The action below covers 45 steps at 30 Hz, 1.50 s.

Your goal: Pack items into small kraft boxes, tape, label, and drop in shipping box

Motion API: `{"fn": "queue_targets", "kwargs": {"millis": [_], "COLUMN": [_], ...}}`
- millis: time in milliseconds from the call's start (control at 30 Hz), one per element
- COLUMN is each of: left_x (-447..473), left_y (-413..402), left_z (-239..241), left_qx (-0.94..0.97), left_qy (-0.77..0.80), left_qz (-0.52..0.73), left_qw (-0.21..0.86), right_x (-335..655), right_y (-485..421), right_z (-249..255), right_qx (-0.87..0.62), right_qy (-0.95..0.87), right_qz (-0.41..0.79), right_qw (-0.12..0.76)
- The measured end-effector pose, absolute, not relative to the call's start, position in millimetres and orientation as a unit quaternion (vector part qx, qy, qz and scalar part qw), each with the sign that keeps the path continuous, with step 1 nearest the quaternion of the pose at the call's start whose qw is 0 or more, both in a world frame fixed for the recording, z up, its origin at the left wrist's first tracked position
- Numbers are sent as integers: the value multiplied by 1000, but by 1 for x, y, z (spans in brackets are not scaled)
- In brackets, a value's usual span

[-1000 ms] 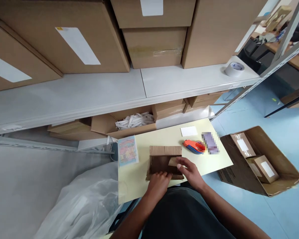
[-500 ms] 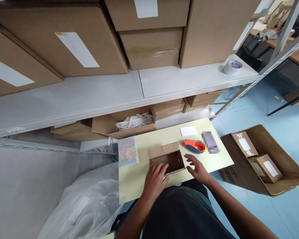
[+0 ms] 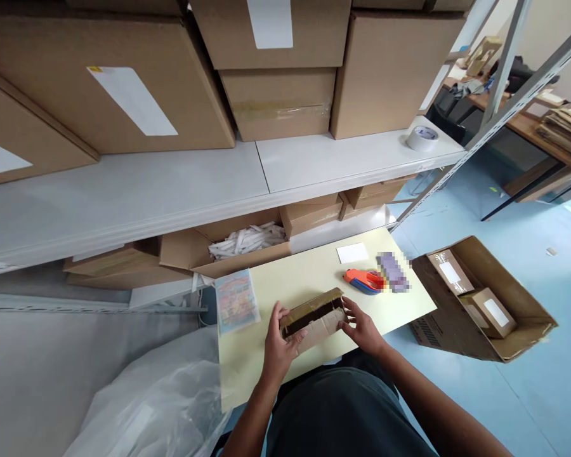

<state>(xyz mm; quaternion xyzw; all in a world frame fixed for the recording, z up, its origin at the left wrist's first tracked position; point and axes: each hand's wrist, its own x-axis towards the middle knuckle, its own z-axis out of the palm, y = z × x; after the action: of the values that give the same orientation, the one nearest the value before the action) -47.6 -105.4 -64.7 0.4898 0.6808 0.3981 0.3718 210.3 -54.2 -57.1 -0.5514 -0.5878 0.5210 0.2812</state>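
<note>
Landmark = orange-and-blue tool (image 3: pixel 364 280) on the pale yellow table (image 3: pixel 242 374). Small carton (image 3: pixel 320 335) sits left of the tool and closer to my body. Long axis runs roughly crosswise to me, right end angled up toward the tool. I've got it at both ends: left hand (image 3: pixel 278 346) wraps the left end, thumb on the near flap; right hand (image 3: pixel 365 331) has the right end, fingers curled at the corner, thumb at the flap's edge. So the box lies directly between my two sets of fingers, which are narrowed on cardboard. Dark slot along the top follows the long axis, between both thumbs and the far edge. Right hand is nearer the tool. Can't tell if the carton's base touches the table. White card (image 3: pixel 353 252): just beyond the tool.
</note>
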Motion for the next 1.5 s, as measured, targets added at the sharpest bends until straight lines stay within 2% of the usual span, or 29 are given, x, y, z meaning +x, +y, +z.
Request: {"fn": "queue_targets", "kwargs": {"millis": [167, 367, 600, 1000, 1233, 1400, 1500], "left_x": [-47, -54, -50, -71, -91, -95, -99], "left_y": [-106, -100, -108, -60, -34, -40, -54], "left_z": [-63, -47, -33, -44, -57, -64, -76], "left_qx": [503, 412, 415, 404, 389, 360, 255], "left_qy": [683, 724, 716, 748, 748, 724, 689], "left_qz": [413, 421, 430, 390, 385, 420, 490], "left_qw": [332, 357, 361, 354, 375, 412, 469], "right_x": [210, 218, 221, 192, 180, 191, 196], "right_y": [-53, -57, -72, -54, -41, -26, -6], "right_z": [-61, -50, -38, -54, -59, -74, -90], "right_qx": [-550, -521, -499, -560, -546, -593, -644], "right_qy": [-585, -581, -546, -591, -619, -534, -423], "right_qz": [529, 565, 608, 515, 483, 517, 562], "right_qw": [275, 269, 289, 269, 293, 310, 300]}}
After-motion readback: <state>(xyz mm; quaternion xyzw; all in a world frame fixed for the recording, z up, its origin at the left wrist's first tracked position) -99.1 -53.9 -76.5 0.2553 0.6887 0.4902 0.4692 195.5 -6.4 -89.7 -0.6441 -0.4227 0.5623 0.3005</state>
